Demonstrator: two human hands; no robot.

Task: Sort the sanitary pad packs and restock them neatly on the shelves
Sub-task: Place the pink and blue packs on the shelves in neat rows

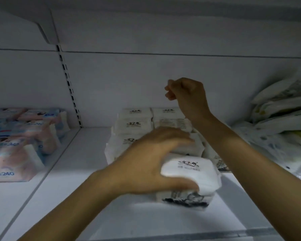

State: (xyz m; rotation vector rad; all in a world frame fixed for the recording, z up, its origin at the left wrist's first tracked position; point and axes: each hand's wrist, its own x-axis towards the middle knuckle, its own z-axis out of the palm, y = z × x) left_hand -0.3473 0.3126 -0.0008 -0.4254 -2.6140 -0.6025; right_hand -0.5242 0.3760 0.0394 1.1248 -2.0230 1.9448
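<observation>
Left hand [151, 164]: fingers curled over the top of a white pack [189, 178], thumb along its near side, gripping it. The pack sits at the near middle of the shelf [73, 197], towards the front edge, tilted slightly. It bears black lettering on top and a dark print along its lower face.

Right hand [184, 93]: raised above the shelf, fingers curled into a loose fist, nothing seen held. The forearm crosses in front of the stock behind.

Stack of white packs [137, 126]: directly behind the held pack, in the middle of the shelf and reaching its rear edge. The packs carry the same lettering and lie flat in rows and layers. The right part of the stack is hidden by the right forearm.

Left bay: pink and blue packs [19, 146], several marked 240, grouped from the rear edge forward, well apart from the white stock.

Right end: a loose heap of white and green packs [282, 108], tilted against one another and resting on thin printed plastic [271, 150]. Whether this is a bag cannot be told.

Surface and surroundings: white metal shelf, white back panel [146, 75], a slotted upright [69, 87] between the bays, an upper shelf [163, 7] overhead. Lighting is dim.
</observation>
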